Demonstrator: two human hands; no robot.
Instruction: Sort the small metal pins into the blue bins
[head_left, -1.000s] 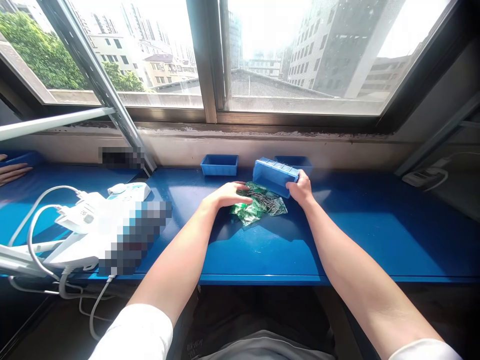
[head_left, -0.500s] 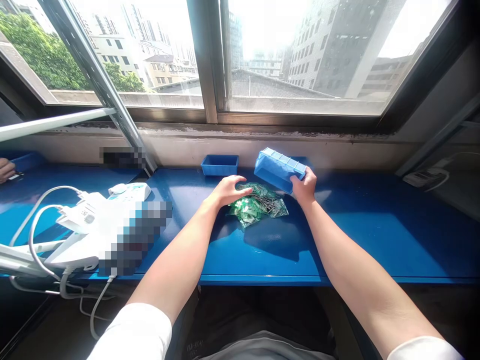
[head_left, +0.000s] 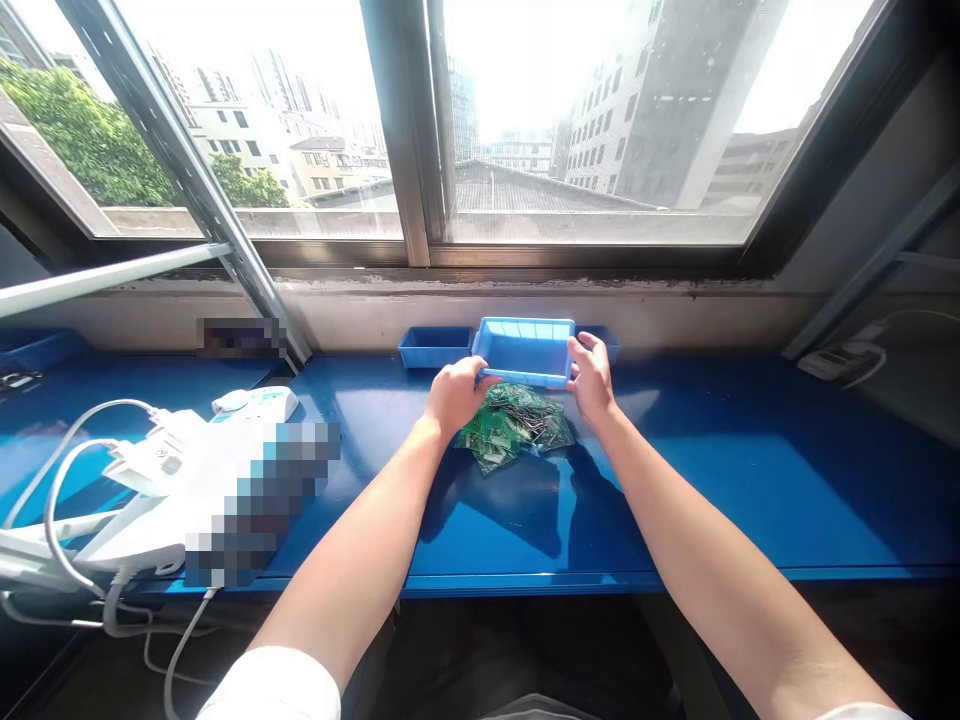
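Note:
A light blue plastic bin [head_left: 525, 350] is held up off the table with its hollow inside facing me. My left hand [head_left: 456, 393] grips its lower left corner, thumb along the edge. At its right end, my right hand [head_left: 592, 378] holds the wall between thumb and fingers. Just below the bin lies a pile of small clear-and-green plastic bags [head_left: 502, 430]. Thin dark metal pieces, perhaps screws, show in the bags; their exact kind is too small to tell.
Two darker blue bins stand against the wall: the left bin [head_left: 435, 348] and one partly hidden right bin [head_left: 606, 345]. White plugs and cables [head_left: 157, 450] crowd the blue table [head_left: 750, 480] at left, beside a metal rack post [head_left: 247, 270]. Windows rise behind.
The bin has turned from tilted, its outside showing, to having its inside toward me, and shifted left. My left hand has moved from above the bags onto the bin. Another person's hand at far left is gone.

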